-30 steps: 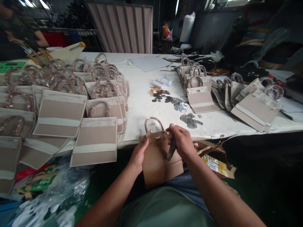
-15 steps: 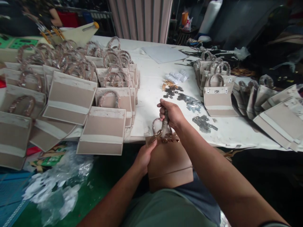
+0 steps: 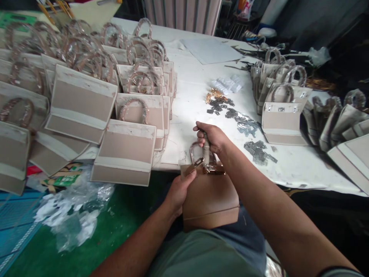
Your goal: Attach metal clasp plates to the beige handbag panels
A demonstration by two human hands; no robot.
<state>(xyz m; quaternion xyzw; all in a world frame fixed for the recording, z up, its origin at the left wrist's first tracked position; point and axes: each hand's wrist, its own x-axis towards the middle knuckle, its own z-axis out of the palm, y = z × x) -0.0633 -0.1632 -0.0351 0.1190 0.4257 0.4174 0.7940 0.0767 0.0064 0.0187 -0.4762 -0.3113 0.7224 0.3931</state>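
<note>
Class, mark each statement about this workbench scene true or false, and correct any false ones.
1. The right hand grips a tool handle. True.
2. The left hand is empty. False: it holds a tan handbag near its top edge.
3. Gold metal fittings sit at the top of the bag. True.
4. Grey metal clips lie on the floor. False: they lie on the white-covered table.

A seated person holds a tan handbag (image 3: 210, 200) in their lap. Their left hand (image 3: 180, 194) grips its top edge beside a gold clasp (image 3: 213, 169). Their right hand (image 3: 209, 138) fists an upright pale-handled tool (image 3: 206, 151) above it. Similar bags (image 3: 127, 154) crowd a white table (image 3: 288, 173).
</note>
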